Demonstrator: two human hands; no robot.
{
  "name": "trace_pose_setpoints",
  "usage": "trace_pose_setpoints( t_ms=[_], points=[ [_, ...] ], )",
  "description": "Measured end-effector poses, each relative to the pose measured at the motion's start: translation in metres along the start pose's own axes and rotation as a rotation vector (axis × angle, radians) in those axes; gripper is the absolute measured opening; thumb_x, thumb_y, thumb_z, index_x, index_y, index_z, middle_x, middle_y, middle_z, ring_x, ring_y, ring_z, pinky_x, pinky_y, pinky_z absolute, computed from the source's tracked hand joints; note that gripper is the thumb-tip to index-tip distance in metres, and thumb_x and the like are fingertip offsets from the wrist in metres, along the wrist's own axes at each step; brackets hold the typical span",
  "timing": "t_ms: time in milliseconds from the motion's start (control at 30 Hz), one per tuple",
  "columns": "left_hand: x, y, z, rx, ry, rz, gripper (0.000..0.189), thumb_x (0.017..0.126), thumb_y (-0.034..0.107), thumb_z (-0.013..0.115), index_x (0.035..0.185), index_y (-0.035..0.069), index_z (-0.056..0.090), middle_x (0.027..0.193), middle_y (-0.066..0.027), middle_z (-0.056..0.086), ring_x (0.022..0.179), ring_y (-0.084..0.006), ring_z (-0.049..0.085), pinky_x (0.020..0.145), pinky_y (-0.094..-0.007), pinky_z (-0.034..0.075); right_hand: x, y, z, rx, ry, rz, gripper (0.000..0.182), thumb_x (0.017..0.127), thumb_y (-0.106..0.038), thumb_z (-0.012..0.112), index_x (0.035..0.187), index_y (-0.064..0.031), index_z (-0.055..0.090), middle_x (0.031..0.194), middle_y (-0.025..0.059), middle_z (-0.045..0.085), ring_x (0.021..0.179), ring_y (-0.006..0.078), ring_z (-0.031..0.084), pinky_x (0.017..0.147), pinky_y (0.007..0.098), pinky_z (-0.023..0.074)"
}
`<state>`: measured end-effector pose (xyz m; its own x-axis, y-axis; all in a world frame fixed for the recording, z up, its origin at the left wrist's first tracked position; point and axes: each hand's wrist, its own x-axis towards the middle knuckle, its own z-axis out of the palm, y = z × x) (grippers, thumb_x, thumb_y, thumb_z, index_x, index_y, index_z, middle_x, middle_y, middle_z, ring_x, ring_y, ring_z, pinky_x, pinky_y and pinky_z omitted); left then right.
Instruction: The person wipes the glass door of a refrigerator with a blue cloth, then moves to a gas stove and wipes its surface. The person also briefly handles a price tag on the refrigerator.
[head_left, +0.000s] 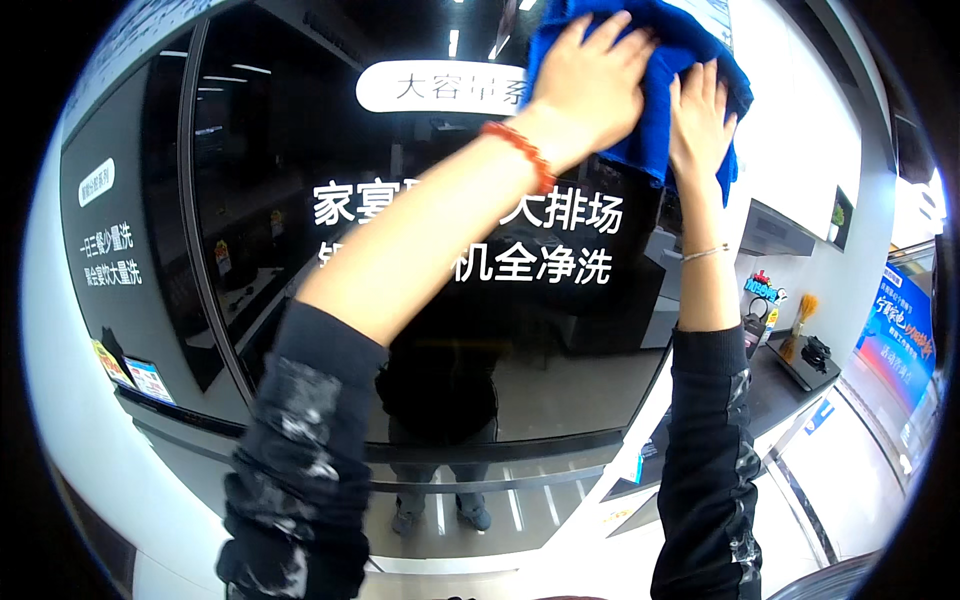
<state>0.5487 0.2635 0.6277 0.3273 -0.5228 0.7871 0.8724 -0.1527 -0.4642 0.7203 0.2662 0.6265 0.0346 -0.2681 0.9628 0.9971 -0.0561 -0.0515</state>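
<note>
Both my hands are raised to the upper right corner of a glossy black display panel (555, 322) that bears white writing. A blue cloth (651, 142) lies bunched against that corner, its lower edge hanging loose. My left hand (596, 86), with a red beaded bracelet at its wrist, presses on the cloth with the palm down and looks slightly blurred. Just right of it, my right hand (701, 124) rests on the cloth's right part, fingers pointing up. My left forearm crosses in front of some of the writing.
Left of a dark vertical frame strip stands a second dark panel (142, 322) with small price cards (148, 379) at its foot. On the right, a counter (772, 382) holds a black tray (802, 360) with a dark coiled item. Farther right stands a blue printed banner (900, 330).
</note>
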Motion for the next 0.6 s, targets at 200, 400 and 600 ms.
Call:
trace_pose_setpoints(
  t_ms=[200,400,600],
  points=[
    [-0.01,-0.081,-0.05,-0.156,-0.068,0.092,0.048,0.088,0.031,0.052,0.126,0.002,0.057,0.134,-0.0104,0.055,0.128,-0.0275,0.046,0.106,-0.0448,0.034,0.001,-0.081,-0.021,0.008,0.011,-0.053,0.06,0.095,-0.045,0.042,0.143,-0.01,0.04,0.15,0.0094,0.036,0.135,0.0308,0.037,0.109,0.0561,0.0255],
    [-0.048,-0.165,-0.105,-0.005,-0.264,0.047,0.055,0.089,0.03,0.053,0.135,0.0,0.047,0.14,-0.0134,0.049,0.132,-0.032,0.04,0.107,-0.0487,0.033,-0.002,-0.183,-0.043,0.138,0.046,-0.113,0.064,0.09,-0.043,0.049,0.142,-0.0064,0.041,0.147,0.0118,0.041,0.131,0.0307,0.041,0.109,0.0543,0.0273],
    [-0.1,-0.252,-0.161,0.159,-0.414,-0.076,0.061,0.087,0.03,0.055,0.141,0.005,0.042,0.142,-0.0157,0.045,0.135,-0.0349,0.036,0.111,-0.0501,0.026,-0.01,-0.296,-0.054,0.383,0.126,-0.219,0.063,0.088,-0.044,0.052,0.138,-0.0064,0.046,0.143,0.0117,0.046,0.128,0.0295,0.044,0.109,0.0529,0.0269]
  ],
)
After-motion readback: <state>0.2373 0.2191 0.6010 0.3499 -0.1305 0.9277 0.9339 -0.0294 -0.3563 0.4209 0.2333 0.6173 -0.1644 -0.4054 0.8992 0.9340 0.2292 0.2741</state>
